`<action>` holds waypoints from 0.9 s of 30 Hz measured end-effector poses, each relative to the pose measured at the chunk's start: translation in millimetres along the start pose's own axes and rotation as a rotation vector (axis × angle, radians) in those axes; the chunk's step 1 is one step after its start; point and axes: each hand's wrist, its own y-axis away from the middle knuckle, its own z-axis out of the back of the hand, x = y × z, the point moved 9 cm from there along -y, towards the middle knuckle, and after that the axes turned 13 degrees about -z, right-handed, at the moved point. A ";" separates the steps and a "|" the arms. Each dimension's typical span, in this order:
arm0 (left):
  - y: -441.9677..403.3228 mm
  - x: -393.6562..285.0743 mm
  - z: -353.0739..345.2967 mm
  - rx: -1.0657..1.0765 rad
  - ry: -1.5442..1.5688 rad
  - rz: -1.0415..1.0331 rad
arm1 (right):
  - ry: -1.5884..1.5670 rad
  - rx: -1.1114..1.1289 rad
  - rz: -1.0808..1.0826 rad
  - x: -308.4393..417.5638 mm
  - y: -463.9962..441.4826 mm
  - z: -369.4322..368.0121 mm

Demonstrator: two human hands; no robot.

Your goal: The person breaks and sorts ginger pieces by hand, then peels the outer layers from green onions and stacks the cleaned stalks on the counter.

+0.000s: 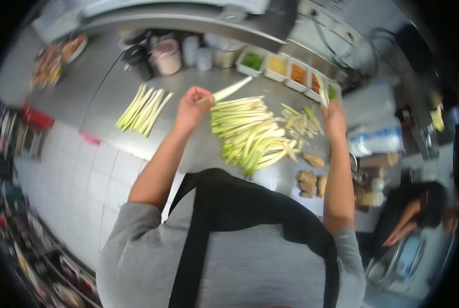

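Observation:
My left hand (pixel 194 105) is closed round the near end of a pale scallion stalk (pixel 232 91), which points away to the right above the counter. My right hand (pixel 334 119) is raised at the right, its fingers closed on a whitish strip of scallion peel (pixel 322 91) that stands up from them. Between my hands lies a large pile of scallion stalks (pixel 250 131). A smaller row of scallion stalks (pixel 143 110) rests left of my left hand. Loose scallion peelings (pixel 301 126) are heaped beside the pile, left of my right hand.
Trays of chopped green bits (pixel 252 60), yellow (pixel 277 65) and orange food (pixel 298 74) line the back, beside lidded jars (pixel 166 56). Ginger (pixel 307 184) lies near my right forearm. Plastic bags (pixel 376 137) and bottles (pixel 371 198) stand right. Another person's arms (pixel 405 223) show at lower right.

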 end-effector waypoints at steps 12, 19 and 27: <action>13.1 3.3 248.3 -0.196 -1.255 -0.068 | 0.008 0.102 0.010 8.7 53.0 -49.6; -16.3 0.8 67.4 0.217 -1.147 -0.433 | -0.152 0.048 0.022 17.8 91.8 -35.3; -48.4 74.6 -71.4 0.603 -1.161 -0.210 | -0.237 -0.045 -0.047 10.0 123.4 -13.8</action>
